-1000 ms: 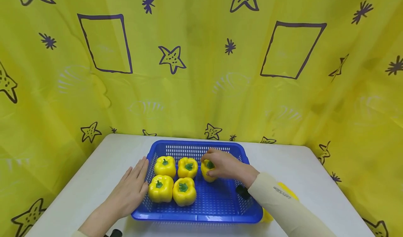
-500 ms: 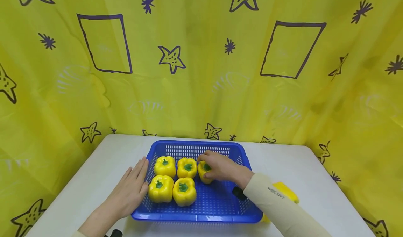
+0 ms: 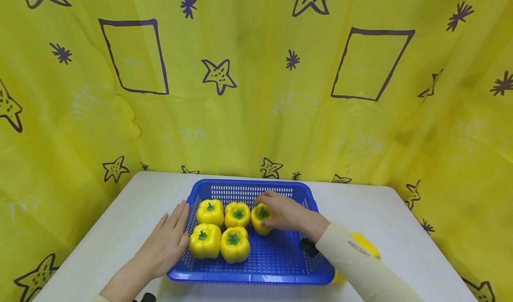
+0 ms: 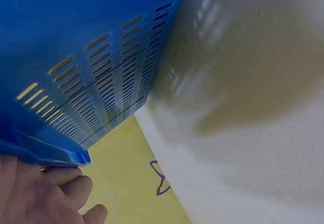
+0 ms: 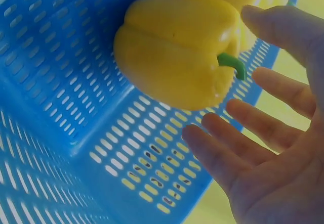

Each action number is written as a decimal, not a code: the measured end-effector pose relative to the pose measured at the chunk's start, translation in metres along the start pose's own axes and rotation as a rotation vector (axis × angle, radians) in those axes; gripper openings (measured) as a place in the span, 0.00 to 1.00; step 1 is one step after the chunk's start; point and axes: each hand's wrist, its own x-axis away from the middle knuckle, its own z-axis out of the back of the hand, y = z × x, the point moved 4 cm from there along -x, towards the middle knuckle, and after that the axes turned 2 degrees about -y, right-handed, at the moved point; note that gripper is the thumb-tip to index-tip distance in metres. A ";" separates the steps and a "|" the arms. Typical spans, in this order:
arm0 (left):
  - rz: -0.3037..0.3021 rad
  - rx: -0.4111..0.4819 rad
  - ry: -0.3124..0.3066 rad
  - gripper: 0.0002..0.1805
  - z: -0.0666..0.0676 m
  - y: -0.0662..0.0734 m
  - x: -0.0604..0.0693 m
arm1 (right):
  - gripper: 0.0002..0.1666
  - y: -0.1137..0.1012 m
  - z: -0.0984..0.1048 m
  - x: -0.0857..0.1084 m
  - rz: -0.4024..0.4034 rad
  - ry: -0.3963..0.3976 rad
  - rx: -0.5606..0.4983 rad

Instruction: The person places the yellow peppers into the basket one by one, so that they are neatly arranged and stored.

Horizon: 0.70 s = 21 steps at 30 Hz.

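Note:
A blue plastic basket [image 3: 276, 266] holds several yellow bell peppers with green stems. My left hand [image 3: 164, 239] rests against the basket's left rim, its fingers straight; the left wrist view shows that hand [image 4: 45, 193] just beside the rim. Inside the basket, my right hand [image 3: 282, 210] is around the rearmost right bell pepper [image 3: 261, 219]. In the right wrist view, the fingers of my right hand [image 5: 273, 128] are spread beside this bell pepper [image 5: 177, 49], with a gap between most fingertips and its skin. Whether the thumb touches it, I cannot tell.
On the white table [image 3: 405, 239], a yellow object [image 3: 365, 245] lies right of the basket, partly behind the right sleeve [image 3: 360, 257]. A yellow patterned curtain [image 3: 256, 115] hangs behind the table and along its sides.
The right hand has moved its bell pepper slightly left, against the neighbouring one, and its fingers have loosened, drawing back a little to the right. The left hand has stayed still.

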 end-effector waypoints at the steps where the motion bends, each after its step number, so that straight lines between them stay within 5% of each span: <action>1: 0.001 0.000 -0.001 0.34 0.000 0.000 0.000 | 0.29 0.001 0.002 0.001 -0.005 0.007 -0.001; 21: 0.006 0.013 0.006 0.34 0.000 0.000 0.000 | 0.19 0.022 0.040 0.042 0.006 0.258 0.100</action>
